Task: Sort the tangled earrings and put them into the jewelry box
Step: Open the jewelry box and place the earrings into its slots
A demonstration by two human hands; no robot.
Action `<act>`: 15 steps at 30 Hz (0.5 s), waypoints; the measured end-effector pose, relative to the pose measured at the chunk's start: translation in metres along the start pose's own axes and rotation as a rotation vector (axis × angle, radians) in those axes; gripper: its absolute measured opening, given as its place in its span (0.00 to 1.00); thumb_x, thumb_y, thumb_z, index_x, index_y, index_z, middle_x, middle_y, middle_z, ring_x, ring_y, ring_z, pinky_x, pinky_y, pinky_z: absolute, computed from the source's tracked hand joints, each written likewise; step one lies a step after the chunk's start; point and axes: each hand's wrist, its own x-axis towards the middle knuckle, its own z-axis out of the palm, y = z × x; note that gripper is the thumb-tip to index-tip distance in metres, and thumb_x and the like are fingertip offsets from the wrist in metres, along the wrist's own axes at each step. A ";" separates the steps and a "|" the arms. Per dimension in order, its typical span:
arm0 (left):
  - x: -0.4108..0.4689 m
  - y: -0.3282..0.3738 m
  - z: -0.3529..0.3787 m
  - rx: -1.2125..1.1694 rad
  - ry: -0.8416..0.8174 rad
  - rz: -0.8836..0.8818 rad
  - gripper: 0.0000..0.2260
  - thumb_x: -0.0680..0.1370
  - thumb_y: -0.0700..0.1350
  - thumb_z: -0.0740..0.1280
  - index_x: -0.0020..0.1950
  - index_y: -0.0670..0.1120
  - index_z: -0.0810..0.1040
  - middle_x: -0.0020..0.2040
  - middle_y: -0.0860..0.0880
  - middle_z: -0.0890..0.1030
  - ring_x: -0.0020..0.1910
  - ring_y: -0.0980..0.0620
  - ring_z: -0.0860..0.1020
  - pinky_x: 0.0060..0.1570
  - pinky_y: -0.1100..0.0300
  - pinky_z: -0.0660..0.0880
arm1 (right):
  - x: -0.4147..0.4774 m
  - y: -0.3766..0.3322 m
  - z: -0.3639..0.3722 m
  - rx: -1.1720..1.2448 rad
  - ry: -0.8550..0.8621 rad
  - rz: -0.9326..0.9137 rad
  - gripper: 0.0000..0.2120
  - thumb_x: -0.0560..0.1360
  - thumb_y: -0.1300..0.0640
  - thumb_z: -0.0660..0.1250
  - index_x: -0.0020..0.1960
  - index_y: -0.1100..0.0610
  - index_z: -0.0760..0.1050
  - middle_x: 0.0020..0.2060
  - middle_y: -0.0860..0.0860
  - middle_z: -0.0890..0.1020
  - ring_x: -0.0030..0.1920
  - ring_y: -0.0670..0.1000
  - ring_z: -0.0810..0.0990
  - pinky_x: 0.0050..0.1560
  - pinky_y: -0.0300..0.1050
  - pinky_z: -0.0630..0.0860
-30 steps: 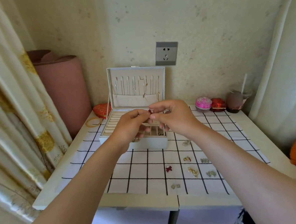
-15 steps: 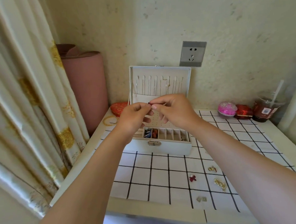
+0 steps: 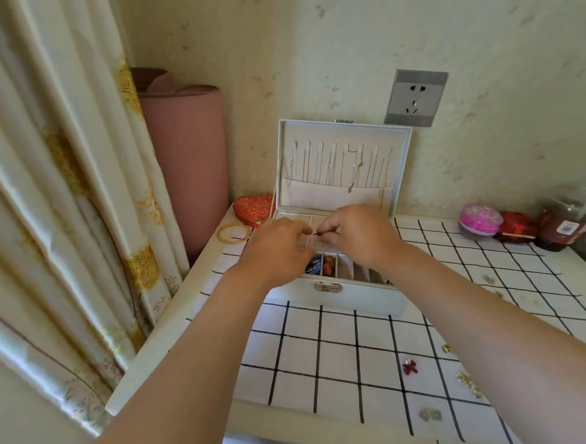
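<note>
Nearby, heart box [image 3: 253, 207] beside jewelry box [image 3: 354, 297]

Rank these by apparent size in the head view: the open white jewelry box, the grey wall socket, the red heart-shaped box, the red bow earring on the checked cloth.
1. open white jewelry box
2. grey wall socket
3. red heart-shaped box
4. red bow earring, though nearest the camera

Jewelry box [image 3: 358, 298] matt white leatherette, metal clasp [image 3: 328, 286]; tablecloth [image 3: 337, 356] smooth checked cloth; bangles [image 3: 234, 231] glossy gold.
</note>
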 end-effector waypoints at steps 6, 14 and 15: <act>-0.002 0.000 -0.002 0.074 -0.044 0.013 0.21 0.76 0.53 0.67 0.70 0.53 0.74 0.67 0.49 0.74 0.68 0.46 0.66 0.66 0.50 0.65 | 0.000 -0.002 0.003 -0.119 0.009 -0.107 0.07 0.77 0.58 0.69 0.45 0.53 0.86 0.43 0.50 0.85 0.43 0.52 0.82 0.44 0.49 0.78; -0.002 -0.003 0.000 0.040 -0.050 0.014 0.24 0.77 0.53 0.66 0.72 0.53 0.70 0.68 0.50 0.73 0.68 0.48 0.65 0.68 0.50 0.64 | 0.000 -0.003 0.003 -0.032 0.017 -0.080 0.06 0.75 0.60 0.71 0.44 0.52 0.86 0.41 0.48 0.85 0.41 0.49 0.82 0.43 0.49 0.79; -0.002 -0.003 0.000 0.041 -0.046 0.016 0.24 0.77 0.53 0.66 0.72 0.53 0.70 0.68 0.50 0.73 0.68 0.48 0.65 0.68 0.50 0.64 | -0.001 -0.002 0.003 -0.010 0.017 -0.064 0.06 0.75 0.59 0.71 0.45 0.51 0.86 0.42 0.47 0.86 0.41 0.48 0.82 0.44 0.46 0.79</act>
